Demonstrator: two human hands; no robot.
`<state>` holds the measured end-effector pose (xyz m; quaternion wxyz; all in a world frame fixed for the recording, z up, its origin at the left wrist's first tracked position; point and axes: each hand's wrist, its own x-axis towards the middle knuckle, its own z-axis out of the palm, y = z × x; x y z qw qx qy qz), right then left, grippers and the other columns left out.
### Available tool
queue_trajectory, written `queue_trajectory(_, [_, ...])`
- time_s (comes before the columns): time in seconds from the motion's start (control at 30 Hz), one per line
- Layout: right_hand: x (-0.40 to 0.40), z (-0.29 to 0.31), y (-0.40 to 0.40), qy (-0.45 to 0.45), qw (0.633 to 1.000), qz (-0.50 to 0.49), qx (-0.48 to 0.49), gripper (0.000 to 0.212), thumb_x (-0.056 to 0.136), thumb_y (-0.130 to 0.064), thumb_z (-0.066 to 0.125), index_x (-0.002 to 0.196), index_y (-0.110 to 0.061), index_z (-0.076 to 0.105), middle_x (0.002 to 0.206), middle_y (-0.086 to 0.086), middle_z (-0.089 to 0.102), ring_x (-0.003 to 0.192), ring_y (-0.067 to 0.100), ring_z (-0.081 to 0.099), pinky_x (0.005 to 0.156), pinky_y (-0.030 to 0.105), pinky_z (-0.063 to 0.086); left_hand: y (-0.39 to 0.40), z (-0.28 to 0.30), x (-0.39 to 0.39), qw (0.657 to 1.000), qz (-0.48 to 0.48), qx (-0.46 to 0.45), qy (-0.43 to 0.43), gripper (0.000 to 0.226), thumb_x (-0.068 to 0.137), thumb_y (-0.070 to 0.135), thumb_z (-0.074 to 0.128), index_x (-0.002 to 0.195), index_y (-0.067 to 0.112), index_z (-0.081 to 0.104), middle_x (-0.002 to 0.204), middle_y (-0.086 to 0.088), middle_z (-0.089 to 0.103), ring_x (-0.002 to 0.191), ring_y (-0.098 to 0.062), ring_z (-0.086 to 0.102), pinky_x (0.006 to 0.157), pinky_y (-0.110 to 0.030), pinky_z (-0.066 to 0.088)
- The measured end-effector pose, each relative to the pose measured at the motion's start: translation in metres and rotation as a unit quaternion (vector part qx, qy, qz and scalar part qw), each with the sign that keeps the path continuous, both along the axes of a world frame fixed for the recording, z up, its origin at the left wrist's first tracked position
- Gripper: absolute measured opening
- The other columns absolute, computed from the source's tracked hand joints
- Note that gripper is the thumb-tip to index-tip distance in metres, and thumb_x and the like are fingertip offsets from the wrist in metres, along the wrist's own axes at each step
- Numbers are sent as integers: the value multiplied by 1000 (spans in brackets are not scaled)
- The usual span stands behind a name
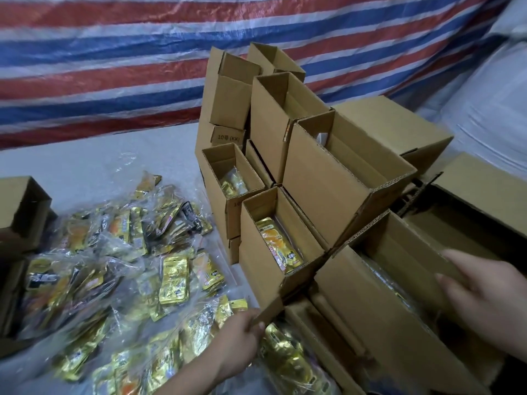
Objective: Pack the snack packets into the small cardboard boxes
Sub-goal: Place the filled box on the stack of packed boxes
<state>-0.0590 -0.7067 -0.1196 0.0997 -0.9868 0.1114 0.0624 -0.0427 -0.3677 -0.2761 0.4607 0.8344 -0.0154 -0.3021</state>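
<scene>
Left hand (242, 334) fingers pinch the near box (368, 303) flap, right hand (484, 297) fingers grip its far flap, likely steadying it for packets (119, 269).

A pale sheet-covered surface (94, 163) carries everything. On its left part lies a heap of gold snack packets (119, 266), many in clear plastic bags. To the right stands a cluster of open cardboard boxes (328, 178), stacked against each other; some hold packets. At the left edge sits another brown box (22, 206), just beside the heap.
</scene>
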Motion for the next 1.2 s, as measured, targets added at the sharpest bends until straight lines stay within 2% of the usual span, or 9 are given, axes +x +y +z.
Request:
queue_trajectory(0.17, [6,6,0,-8,1000,-2,-6,32,93,-40,56,125,-41,55,93,-18,66,79,5,64,64,33,57,-35,6,8,998,55,-17,4,30,102,38,47,90,14,61,75,-5,60,67,-15,51,63,-30,41])
queue_trajectory(0.27, [7,11,2,-9,1000,-18,-6,36,94,-37,58,130,-41,55,97,-17,66,80,4,63,64,31,56,-41,5,-4,987,138,-77,38,43,97,53,50,119,17,60,113,-2,68,93,-12,61,83,-30,52])
queue_trajectory(0.37, [6,12,4,0,1000,-27,6,46,94,-34,59,139,-33,50,104,-16,62,85,3,61,64,22,52,-40,-2,-20,967,199,-97,126,89,85,68,56,154,20,28,145,8,45,121,-5,46,96,-14,37])
queue_trajectory(0.47, [5,16,7,3,999,-27,20,43,95,-35,60,137,-34,53,95,-21,61,78,1,62,52,16,45,-50,-7,-28,931,191,-170,261,116,59,86,65,154,32,25,157,-1,36,140,-23,40,116,-38,32])
queue_trajectory(0.53, [4,18,9,4,999,-27,28,41,95,-36,60,136,-34,54,91,-22,60,75,0,63,52,16,45,-59,-15,-21,896,212,-220,321,117,52,76,79,149,26,37,147,-7,49,130,-31,52,111,-43,40])
queue_trajectory(0.63, [1,20,12,0,999,-24,43,38,94,-35,61,133,-33,58,84,-25,58,75,-4,59,53,12,41,-70,-21,-7,886,221,-251,322,93,74,66,71,145,13,44,134,-10,59,116,-33,63,103,-45,49])
queue_trajectory(0.83, [-9,25,11,-17,998,-10,57,30,92,-40,59,122,-40,60,95,-20,67,86,4,64,70,30,54,-73,-13,1,847,220,-296,384,153,33,74,86,158,19,17,157,-12,30,117,-42,59,96,-52,52])
queue_trajectory(0.97, [-17,36,4,-52,997,-8,51,27,86,-47,54,109,-59,56,85,-26,69,75,-1,68,56,30,57,-73,-11,-2,817,243,-347,392,134,51,55,86,157,16,16,155,-16,33,129,-45,49,106,-56,43])
queue_trajectory(1.2, [-18,32,11,-8,997,-48,66,34,90,-44,60,123,-50,54,100,-20,67,93,5,65,74,38,59,-69,-15,-7,874,221,-300,312,87,90,57,58,155,15,20,158,-11,30,143,-29,35,116,-43,34])
